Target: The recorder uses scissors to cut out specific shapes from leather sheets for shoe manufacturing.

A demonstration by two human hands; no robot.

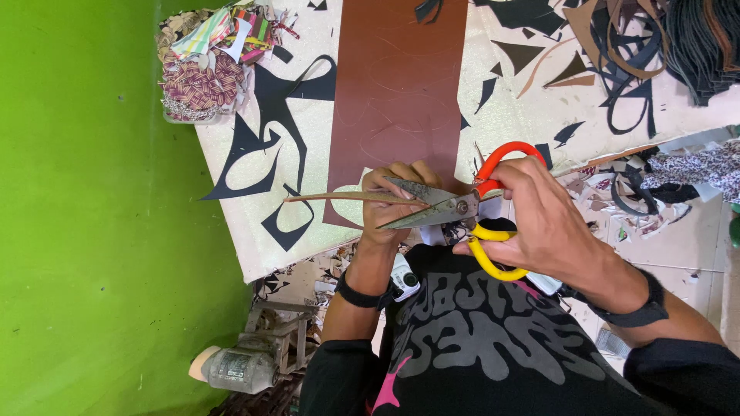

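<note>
My right hand (543, 223) grips a pair of scissors (455, 208) with one red and one yellow handle loop; its blades are open and point left. My left hand (389, 204) pinches a thin brown leather strip (331, 197) that sticks out to the left, right between the blades. Behind my hands a long brown leather sheet (397, 85) with faint drawn outlines lies on the pale worktable (247, 246). Both wrists carry black bands.
Black offcuts (270, 131) lie on the table left of the sheet. A tray of patterned fabric scraps (204, 69) stands at the far left corner. Black and brown scraps (617, 54) pile up at the right. Below the table edge sits a small motor (235, 368). A green wall fills the left.
</note>
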